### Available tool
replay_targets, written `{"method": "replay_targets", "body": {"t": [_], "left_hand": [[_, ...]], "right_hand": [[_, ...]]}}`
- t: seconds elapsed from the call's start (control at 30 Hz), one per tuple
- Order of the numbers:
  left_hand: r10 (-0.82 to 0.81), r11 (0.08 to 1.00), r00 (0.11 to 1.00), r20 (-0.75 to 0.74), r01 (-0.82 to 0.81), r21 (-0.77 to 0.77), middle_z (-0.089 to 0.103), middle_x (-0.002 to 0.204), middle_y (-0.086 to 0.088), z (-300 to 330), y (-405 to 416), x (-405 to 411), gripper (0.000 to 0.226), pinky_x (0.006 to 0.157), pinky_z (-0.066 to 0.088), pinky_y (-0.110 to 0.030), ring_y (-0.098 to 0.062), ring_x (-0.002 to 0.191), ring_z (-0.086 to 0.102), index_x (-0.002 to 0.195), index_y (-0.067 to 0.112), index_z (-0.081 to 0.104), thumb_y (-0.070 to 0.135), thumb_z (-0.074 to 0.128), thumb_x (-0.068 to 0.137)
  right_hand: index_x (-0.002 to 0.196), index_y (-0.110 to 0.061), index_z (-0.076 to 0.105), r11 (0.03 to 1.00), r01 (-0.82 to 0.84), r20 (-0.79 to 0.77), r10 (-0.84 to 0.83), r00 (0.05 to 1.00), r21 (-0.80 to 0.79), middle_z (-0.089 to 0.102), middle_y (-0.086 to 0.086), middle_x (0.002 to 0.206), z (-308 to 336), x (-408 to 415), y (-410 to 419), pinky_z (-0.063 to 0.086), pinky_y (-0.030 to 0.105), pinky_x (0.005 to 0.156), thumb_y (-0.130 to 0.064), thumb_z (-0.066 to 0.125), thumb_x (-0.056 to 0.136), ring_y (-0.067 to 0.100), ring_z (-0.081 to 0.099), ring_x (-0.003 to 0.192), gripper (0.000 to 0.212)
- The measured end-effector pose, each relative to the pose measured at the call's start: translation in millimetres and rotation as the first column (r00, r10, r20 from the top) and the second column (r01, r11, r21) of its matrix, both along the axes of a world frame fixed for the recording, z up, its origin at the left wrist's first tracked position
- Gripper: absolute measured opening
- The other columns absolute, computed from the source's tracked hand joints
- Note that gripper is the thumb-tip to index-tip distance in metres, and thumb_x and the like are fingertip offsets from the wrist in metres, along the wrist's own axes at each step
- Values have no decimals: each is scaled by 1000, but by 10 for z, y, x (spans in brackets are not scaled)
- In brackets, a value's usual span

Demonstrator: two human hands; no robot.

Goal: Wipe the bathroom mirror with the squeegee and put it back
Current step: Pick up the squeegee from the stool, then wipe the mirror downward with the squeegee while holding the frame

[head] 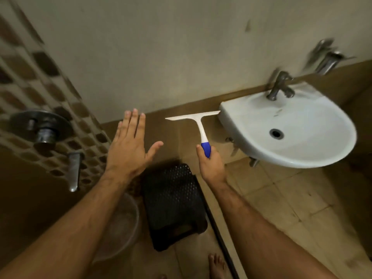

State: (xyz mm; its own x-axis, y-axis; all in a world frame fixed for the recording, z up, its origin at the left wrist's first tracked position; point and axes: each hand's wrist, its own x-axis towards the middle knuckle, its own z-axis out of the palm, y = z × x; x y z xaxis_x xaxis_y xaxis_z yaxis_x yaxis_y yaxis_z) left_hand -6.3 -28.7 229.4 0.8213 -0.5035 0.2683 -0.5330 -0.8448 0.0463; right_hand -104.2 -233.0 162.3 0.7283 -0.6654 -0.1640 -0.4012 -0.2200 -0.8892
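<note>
Count: one squeegee, one sink, one stool, one basin, two hands.

My right hand, centre of frame, is clamped around the blue grip of the squeegee. White neck and blade point up; the blade runs roughly level, its right tip just beside the sink's left rim. I cannot tell whether they touch.

My left hand, left of centre, is spread flat with fingers apart and thumb out, holding nothing.

The white wall-hung sink sits at right of frame with one drain hole and one tap at its back edge. A second metal fitting at upper right is too blurred to identify.

On the left wall there are mosaic tiles, one round valve plate and one spout below it.

Floor: beige tiles, stained. The black perforated stool stands bottom centre; the clear basin lies beside it at lower left, partly behind my forearm. The toes of one foot show at the bottom edge. Rear wall is plain above a brown band.
</note>
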Motion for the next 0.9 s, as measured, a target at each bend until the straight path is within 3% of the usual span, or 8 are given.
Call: {"method": "replay_targets", "body": {"t": [0.07, 0.17, 0.23, 0.47, 0.57, 0.7, 0.8, 0.9], "left_hand": [[-28, 998, 999, 40, 30, -54, 2, 161, -10, 309, -79, 30, 90, 119, 20, -47, -22, 148, -7, 153, 8, 7, 72, 19, 90], [-51, 992, 994, 97, 61, -112, 1, 162, -7, 730, -199, 56, 91, 114, 29, -48, -19, 149, -6, 153, 10, 7, 72, 23, 89], [-68, 984, 985, 156, 92, -152, 2, 162, -6, 1040, -298, 30, 91, 113, 30, -48, -19, 149, -6, 153, 10, 8, 72, 24, 88], [-76, 970, 938, 339, 149, -193, -7, 161, -6, 2117, -798, -190, 92, 119, 11, -40, -18, 148, -13, 153, 10, 0, 72, 21, 89], [-69, 969, 914, 399, 157, -191, -5, 161, -8, 2453, -1053, -352, 92, 121, 6, -45, -20, 148, -11, 153, 9, 1, 73, 20, 89], [-51, 960, 867, 496, 180, -215, 1, 161, -10, 2922, -1377, -530, 91, 121, 2, -45, -22, 149, -6, 153, 9, 5, 72, 21, 90], [-41, 954, 830, 556, 197, -225, 5, 161, -11, 3222, -1582, -621, 89, 122, 4, -44, -22, 149, -3, 153, 9, 8, 71, 22, 91], [-54, 956, 791, 610, 218, -197, 10, 160, -11, 3467, -1762, -614, 85, 122, 7, -45, -22, 149, 0, 153, 9, 11, 68, 23, 93]], "right_hand": [[87, -19, 57, 1000, 15, 77, -13, 997, -20, 59, -2, 74, 340, -61, -65, 48, 32, 65, -59, 48, 91, 16, 57, 68, 41], [88, -17, 59, 992, 61, 179, -41, 983, -110, 55, -7, 70, 849, -145, -231, 38, 14, 55, -51, 49, 95, 7, 51, 61, 37], [89, -14, 59, 984, 99, 260, -57, 964, -151, 55, -8, 70, 1194, -205, -361, 35, 10, 51, -49, 49, 96, 5, 50, 62, 37], [74, -23, 48, 970, 162, 476, -57, 878, -183, 48, -9, 63, 2234, -415, -871, 35, 23, 54, -52, 48, 95, 9, 44, 55, 36], [81, -18, 52, 963, 174, 527, -40, 849, -207, 49, -6, 65, 2634, -555, -1104, 37, 18, 52, -50, 47, 97, 8, 46, 57, 36], [92, -14, 58, 961, 180, 628, -10, 779, -209, 53, -4, 69, 3124, -676, -1442, 40, 23, 56, -51, 47, 96, 9, 49, 59, 39], [93, -14, 59, 957, 193, 674, 5, 739, -219, 54, -4, 70, 3449, -731, -1733, 40, 19, 55, -51, 47, 97, 7, 50, 58, 39], [91, -13, 60, 952, 218, 716, 1, 698, -214, 56, -1, 70, 3742, -671, -1990, 46, 25, 59, -53, 46, 96, 12, 54, 61, 43]]}}
